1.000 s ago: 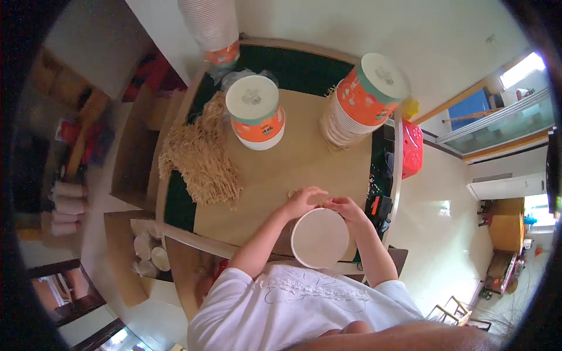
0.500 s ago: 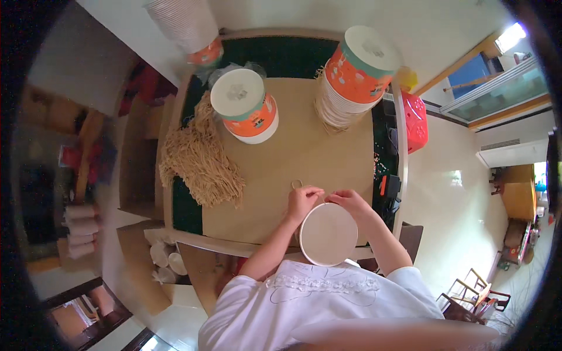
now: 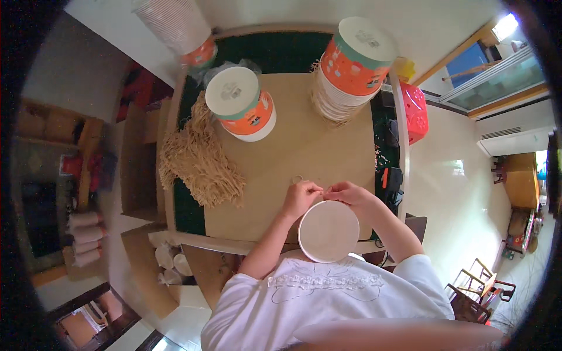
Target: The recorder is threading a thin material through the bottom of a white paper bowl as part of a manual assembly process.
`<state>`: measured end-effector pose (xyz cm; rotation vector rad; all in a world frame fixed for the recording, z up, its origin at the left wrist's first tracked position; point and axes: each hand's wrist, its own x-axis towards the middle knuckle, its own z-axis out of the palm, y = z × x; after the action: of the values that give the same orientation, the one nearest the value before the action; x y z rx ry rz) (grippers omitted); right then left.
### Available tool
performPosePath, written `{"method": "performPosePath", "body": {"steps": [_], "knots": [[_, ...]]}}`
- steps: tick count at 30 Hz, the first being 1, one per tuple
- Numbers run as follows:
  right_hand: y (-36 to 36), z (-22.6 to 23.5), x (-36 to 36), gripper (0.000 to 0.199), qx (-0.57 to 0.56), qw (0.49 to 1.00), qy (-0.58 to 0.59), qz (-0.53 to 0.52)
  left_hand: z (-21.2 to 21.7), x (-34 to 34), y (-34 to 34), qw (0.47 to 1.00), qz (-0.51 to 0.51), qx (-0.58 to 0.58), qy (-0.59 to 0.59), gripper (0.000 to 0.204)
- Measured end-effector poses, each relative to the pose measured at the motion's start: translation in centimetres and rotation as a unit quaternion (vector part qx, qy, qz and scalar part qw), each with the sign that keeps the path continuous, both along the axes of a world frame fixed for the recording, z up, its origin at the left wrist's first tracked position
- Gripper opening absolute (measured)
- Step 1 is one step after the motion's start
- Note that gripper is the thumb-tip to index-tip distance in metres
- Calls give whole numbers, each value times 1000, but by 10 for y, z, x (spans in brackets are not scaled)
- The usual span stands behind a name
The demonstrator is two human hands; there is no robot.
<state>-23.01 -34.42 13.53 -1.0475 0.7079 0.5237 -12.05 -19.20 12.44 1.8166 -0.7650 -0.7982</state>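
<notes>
A white paper bucket [image 3: 329, 232] rests close against my chest, its round pale mouth facing up. My left hand [image 3: 301, 200] is closed in a pinch at the bucket's far rim, and a tan cord [image 3: 298, 178] loops out beyond its fingers. My right hand [image 3: 349, 194] is closed too, thumb and fingertips pressed together on that rim, nearly meeting the left fingertips. What lies exactly between the fingertips is too small to make out. Left of the hands, a large heap of tan cords [image 3: 202, 164] spreads over the table.
Orange-and-green printed buckets stand upside down as a short stack [image 3: 240, 105] and a taller stack [image 3: 357, 64] with cords hanging from it. Another bucket stack [image 3: 175, 32] is at the far left. A black-and-orange tool [image 3: 392, 178] lies along the right edge. A red plastic stool [image 3: 413, 114] stands beyond.
My two hands have drawn slightly closer together at the rim and shifted a little up in view. The bucket's mouth is tipped slightly more toward view. The stacks stay put.
</notes>
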Motion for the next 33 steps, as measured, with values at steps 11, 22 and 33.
{"method": "performPosePath", "body": {"steps": [11, 22, 33], "knots": [[-11, 20, -5, 13, 31, 986, -65, 151, -14, -10, 8, 1000, 25, -14, -11, 8], [0, 9, -21, 4, 35, 988, -37, -145, 41, -5, -3, 998, -62, 19, 24, 16], [29, -12, -26, 5, 140, 915, -111, -361, 33, -15, -10, 982, -118, 135, 55, 16]]}}
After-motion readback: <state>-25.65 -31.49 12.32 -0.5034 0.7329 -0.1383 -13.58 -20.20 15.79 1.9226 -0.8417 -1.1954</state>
